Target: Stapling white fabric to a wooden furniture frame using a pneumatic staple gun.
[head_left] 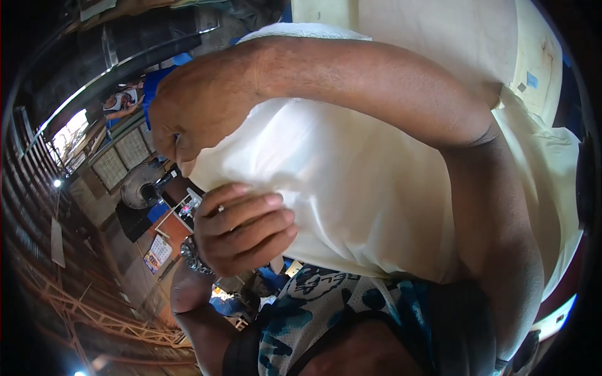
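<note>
A big cream cloth (351, 169) is spread out in the middle, in front of the patterned shirt (313, 291) that is being worn. Small folds and bright shiny spots can be seen on the cloth. Its left edge is held by the left hand (244, 229), with the fingers bent over the front and kept close together. The thumb is hidden. A ring (221, 208) is worn on one finger, and a chunky bracelet (195, 255) is worn on the wrist. The right arm (376, 81) is stretched across the top of the cloth. The right hand (200, 106) is bent down at the cloth's upper left side, above the left hand. Its fingers are mostly hidden, so it cannot be told if the cloth is gripped there. Farther back on the left, a fan (138, 187), a calendar (158, 254) and another person (122, 103) can be seen.
</note>
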A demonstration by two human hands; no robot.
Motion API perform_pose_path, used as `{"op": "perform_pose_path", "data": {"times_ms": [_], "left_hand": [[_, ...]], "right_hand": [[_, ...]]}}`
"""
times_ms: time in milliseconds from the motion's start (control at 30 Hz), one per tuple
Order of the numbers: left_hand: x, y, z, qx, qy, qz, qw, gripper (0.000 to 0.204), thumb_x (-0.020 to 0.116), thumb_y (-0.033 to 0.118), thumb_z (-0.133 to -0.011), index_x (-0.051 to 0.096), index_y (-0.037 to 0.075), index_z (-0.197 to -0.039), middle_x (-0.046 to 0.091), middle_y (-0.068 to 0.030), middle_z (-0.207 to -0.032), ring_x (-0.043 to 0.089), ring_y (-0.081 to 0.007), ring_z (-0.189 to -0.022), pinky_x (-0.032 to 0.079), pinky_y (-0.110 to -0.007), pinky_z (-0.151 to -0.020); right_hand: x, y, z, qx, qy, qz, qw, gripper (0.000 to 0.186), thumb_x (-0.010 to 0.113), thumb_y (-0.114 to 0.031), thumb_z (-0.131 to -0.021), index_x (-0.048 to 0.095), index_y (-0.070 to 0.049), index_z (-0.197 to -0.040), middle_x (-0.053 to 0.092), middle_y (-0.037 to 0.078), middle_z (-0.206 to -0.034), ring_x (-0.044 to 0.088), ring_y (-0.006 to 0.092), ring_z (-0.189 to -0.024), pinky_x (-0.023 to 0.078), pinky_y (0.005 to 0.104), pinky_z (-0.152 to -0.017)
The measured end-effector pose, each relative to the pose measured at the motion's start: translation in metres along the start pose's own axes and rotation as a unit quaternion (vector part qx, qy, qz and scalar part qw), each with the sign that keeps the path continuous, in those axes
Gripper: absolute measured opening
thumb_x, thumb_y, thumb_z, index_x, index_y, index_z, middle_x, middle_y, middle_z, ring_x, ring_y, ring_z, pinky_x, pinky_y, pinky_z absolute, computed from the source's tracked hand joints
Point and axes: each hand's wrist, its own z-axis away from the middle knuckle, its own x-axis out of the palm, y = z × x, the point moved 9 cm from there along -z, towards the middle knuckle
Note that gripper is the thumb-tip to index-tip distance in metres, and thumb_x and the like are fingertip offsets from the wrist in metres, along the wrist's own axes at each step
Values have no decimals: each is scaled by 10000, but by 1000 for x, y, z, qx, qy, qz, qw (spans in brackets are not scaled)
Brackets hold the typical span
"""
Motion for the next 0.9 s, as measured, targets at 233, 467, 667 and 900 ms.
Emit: {"op": "perform_pose_path", "data": {"times_ms": [233,467,667,900], "left_hand": [[-11,-1,-5,44,37,95,994,209,726,115,-746,672,136,-946,599,3,-885,579,-172,-750,495,-336,-655],[-3,-22,-18,11,155,127,980,177,643,348,-937,599,177,-936,539,12,-772,487,-143,-575,417,-311,-585],[12,-12,-44,201,-8,104,974,413,670,417,-933,459,164,-683,303,39,-589,336,-130,-458,174,-276,-472],[29,-7,-40,193,-194,38,961,256,668,191,-652,418,206,-599,282,40,-565,375,-124,-484,243,-301,-501]], "right_hand": [[-20,12,4,23,77,-27,996,269,717,-327,-913,740,-60,-914,687,58,-762,617,186,-718,468,362,-682],[-43,38,38,75,140,-23,987,283,713,-341,-938,740,-60,-947,678,48,-746,599,161,-688,463,355,-670],[-53,66,58,162,157,-12,974,398,694,-459,-922,777,-103,-1077,750,87,-949,700,210,-906,532,372,-839],[-38,69,76,162,152,-57,973,321,700,-358,-966,733,-39,-975,695,56,-806,629,155,-760,499,327,-742]]}}
